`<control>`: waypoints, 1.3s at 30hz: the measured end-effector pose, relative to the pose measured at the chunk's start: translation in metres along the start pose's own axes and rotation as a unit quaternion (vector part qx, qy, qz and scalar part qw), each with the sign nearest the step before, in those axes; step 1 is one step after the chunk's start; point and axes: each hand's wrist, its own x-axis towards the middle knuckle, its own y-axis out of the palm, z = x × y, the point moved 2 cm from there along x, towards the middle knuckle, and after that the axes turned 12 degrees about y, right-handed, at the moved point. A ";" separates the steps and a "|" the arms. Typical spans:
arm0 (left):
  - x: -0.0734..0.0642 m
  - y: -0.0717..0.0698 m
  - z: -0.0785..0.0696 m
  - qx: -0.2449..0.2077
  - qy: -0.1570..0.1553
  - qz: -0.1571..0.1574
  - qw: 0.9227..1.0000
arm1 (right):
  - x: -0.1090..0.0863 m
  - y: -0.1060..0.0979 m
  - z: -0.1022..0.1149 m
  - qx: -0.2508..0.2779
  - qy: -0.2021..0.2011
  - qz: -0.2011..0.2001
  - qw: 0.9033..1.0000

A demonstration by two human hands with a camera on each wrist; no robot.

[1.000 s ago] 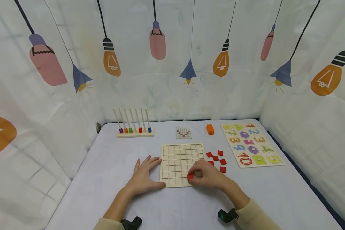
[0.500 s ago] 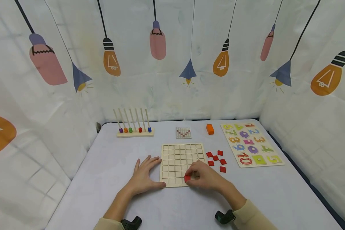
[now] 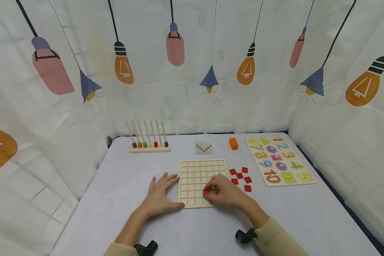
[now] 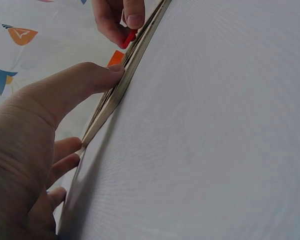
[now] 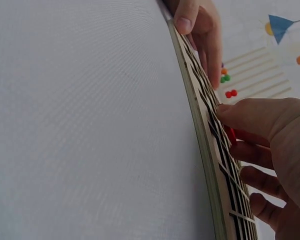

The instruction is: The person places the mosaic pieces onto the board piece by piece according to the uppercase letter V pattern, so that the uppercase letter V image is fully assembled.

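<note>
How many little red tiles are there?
7: one red tile pinched in the right hand, six tiles on the table right of the board. More may hide under that hand.

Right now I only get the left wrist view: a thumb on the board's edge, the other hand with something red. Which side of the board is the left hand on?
Observer: The head view shows the left hand at the left side of the board, thumb at the near left corner.
Operator: Thanks. Besides the piece in the other hand, are more red tiles lying about?
Observer: Yes, six loose red tiles show on the table, just right of the board.
</note>
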 end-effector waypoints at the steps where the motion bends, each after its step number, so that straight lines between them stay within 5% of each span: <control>1: 0.000 0.000 0.000 0.001 0.000 0.000 1.000 | 0.001 0.000 0.000 -0.001 -0.001 -0.002 1.000; 39: 0.000 0.000 0.000 0.001 0.006 -0.006 1.000 | 0.002 0.001 0.002 0.000 0.001 -0.009 1.000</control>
